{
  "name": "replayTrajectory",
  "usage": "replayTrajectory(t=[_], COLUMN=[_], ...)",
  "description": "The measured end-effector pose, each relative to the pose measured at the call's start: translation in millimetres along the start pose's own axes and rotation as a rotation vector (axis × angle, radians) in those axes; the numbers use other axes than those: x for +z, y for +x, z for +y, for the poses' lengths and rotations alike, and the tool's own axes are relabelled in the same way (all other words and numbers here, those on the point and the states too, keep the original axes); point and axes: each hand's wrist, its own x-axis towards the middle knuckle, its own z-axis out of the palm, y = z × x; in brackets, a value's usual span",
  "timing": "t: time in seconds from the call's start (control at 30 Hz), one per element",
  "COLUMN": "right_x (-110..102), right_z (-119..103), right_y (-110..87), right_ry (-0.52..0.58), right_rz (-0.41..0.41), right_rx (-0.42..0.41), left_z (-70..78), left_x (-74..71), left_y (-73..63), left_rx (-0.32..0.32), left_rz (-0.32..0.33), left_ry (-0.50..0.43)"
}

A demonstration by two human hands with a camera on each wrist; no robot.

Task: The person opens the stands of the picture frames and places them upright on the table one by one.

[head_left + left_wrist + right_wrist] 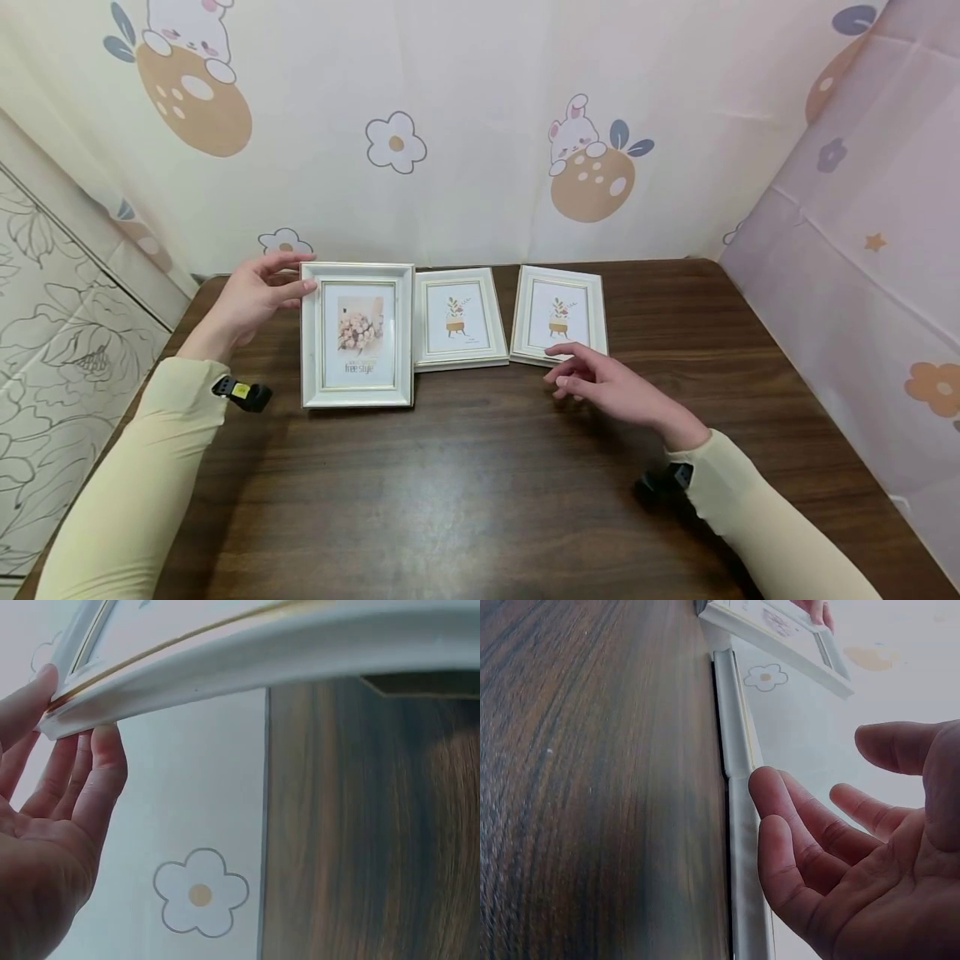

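Observation:
My left hand [247, 302] pinches the upper left corner of a white photo frame [358, 335], thumb in front and fingers behind. This frame has a gold inner line and a flower print, and stands upright. Beside it, a smaller white photo frame [457, 320] with a potted-plant print lies leaning back, its left edge partly behind the larger one. A matching small photo frame [558, 308] lies slightly turned to the right of it. Over that frame's lower edge hovers my right hand [603, 385], fingers loosely bent, thumb apart, nothing in its grasp.
All three frames are at the back of a dark wooden table [420, 500]. Behind the table hangs a pale curtain [472, 125] with rabbits and flowers, and another patterned sheet [847, 275] hangs at the right. A line-drawn floral panel [67, 358] stands at the left.

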Motion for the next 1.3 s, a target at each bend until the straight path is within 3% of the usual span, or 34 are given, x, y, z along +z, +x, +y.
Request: replayTrajectory(t=[0.3, 0.67, 0.93, 1.3], right_x=[0, 4, 5, 5], right_z=[-3, -4, -3, -6], right_y=[-0.9, 0.5, 1.8, 2.3], right_ry=[-0.009, -0.01, -0.03, -0.025], right_rz=[0.002, -0.008, -0.006, -0.008], right_rx=[0.009, -0.005, 0.005, -0.008], left_z=[12.1, 13.1, 11.3, 10.6], left_x=[6.7, 7.4, 7.2, 11.1], left_y=[-9.9, -16.8, -18.9, -18.7], left_rx=[0.061, 0.136, 0.214, 0.285], left_rz=[0.014, 0.015, -0.022, -0.081], left_ry=[-0.029, -0.173, -0.302, -0.379])
